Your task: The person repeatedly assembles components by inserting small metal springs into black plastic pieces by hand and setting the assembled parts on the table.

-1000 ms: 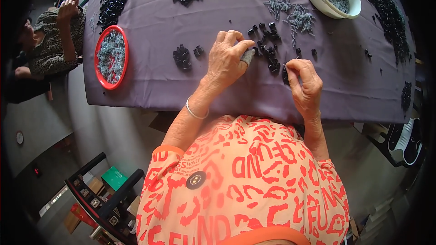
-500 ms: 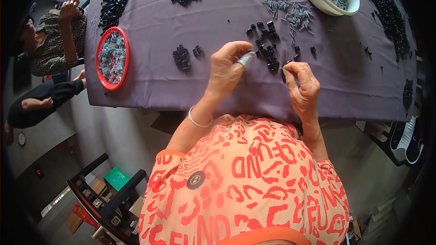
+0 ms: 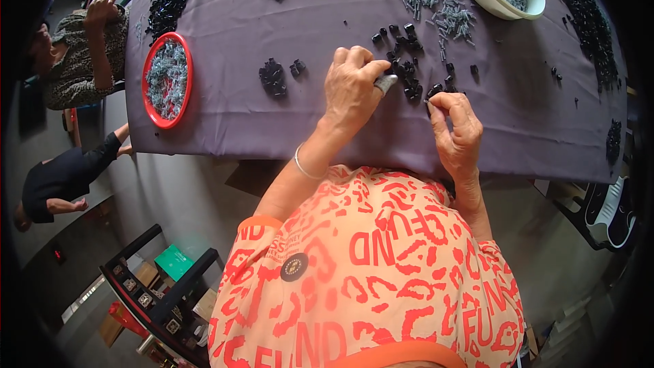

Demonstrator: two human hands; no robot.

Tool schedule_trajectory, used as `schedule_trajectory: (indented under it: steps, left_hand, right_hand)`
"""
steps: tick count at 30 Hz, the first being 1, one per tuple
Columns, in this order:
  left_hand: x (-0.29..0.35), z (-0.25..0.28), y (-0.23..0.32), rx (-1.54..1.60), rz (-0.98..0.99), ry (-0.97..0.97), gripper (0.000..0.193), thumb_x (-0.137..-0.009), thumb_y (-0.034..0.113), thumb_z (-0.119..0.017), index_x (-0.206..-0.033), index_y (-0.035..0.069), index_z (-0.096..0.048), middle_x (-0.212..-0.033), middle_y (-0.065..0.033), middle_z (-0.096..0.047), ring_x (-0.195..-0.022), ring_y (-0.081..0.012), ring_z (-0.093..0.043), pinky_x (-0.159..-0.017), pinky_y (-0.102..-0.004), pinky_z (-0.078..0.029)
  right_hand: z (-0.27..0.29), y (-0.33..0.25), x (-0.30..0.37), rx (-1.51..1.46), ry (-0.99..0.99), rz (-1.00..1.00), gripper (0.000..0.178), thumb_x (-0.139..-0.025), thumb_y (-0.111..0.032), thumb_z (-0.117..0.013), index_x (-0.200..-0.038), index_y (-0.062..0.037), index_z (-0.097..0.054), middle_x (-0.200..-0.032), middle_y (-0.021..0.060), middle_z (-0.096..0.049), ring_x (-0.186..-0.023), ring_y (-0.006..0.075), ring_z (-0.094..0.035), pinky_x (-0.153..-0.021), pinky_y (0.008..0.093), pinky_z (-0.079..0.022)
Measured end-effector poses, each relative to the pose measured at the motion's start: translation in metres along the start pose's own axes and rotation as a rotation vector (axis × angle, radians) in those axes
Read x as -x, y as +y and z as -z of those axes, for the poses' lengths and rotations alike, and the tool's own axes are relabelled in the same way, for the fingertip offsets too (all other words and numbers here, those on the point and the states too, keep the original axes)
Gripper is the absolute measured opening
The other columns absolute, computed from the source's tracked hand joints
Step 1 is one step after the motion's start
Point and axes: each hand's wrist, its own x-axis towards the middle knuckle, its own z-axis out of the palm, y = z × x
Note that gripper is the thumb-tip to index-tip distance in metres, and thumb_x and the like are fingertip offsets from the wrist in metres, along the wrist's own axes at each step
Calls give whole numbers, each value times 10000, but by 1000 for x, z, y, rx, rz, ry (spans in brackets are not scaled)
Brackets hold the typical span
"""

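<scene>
My left hand [image 3: 354,85], with a silvery-grey cover on one digit, is closed in a pinch at the left edge of a loose cluster of small shiny black pieces [image 3: 410,85]. Whatever lies between its fingertips is hidden. Just right of that cluster, my right hand [image 3: 458,126] pinches a small black piece [image 3: 430,105], mostly covered by the fingers. More black pieces lie right by its knuckles. Beyond the cluster, small clear grey tubes [image 3: 453,19] are spread on the purple cloth. A compact clump of black pieces [image 3: 272,79] lies to the left of my left hand.
A red-rimmed dish [image 3: 189,88] of clear pieces stands at the left, a white bowl [image 3: 494,8] of grey tubes at the far right. Heaps of black pieces [image 3: 172,1] line the purple-covered table [image 3: 272,133]. Two other people are at the left; a dark rack [image 3: 163,303] stands below.
My left hand has moved a little right, its fingertips now at the black cluster. My right hand stays pinched in nearly the same place. The person in dark clothes at the left has shifted.
</scene>
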Motion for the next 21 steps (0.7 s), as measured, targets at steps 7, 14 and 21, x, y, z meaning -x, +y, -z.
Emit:
schedule_trajectory:
  steps: [7,14,21]
  left_hand:
    - [-7,-3,-1,19,-110,-81,168,-666,110,-738,-829,129,-702,-840,-11,-588,-868,-246,-518,-761,-362,-473]
    - [5,29,22,712,440,-308,124,-810,56,-680,-932,43,-664,-897,-40,-686,-816,-151,-626,-703,-263,-498]
    - [31,33,27,1413,650,-240,134,-858,40,-647,-979,-15,-636,-938,-96,-678,-850,-139,-634,-725,-263,-513]
  right_hand:
    - [-2,1,0,6,16,4,146,-796,84,-630,-912,3,-594,-833,90,-607,-712,182,-589,-667,277,-486]
    - [-1,-7,-6,-88,5,-47,109,-820,60,-627,-910,9,-592,-825,78,-606,-716,157,-580,-676,266,-479]
    - [-7,-26,-13,-251,-80,-107,67,-841,32,-625,-896,19,-590,-803,65,-603,-719,136,-573,-675,247,-463]
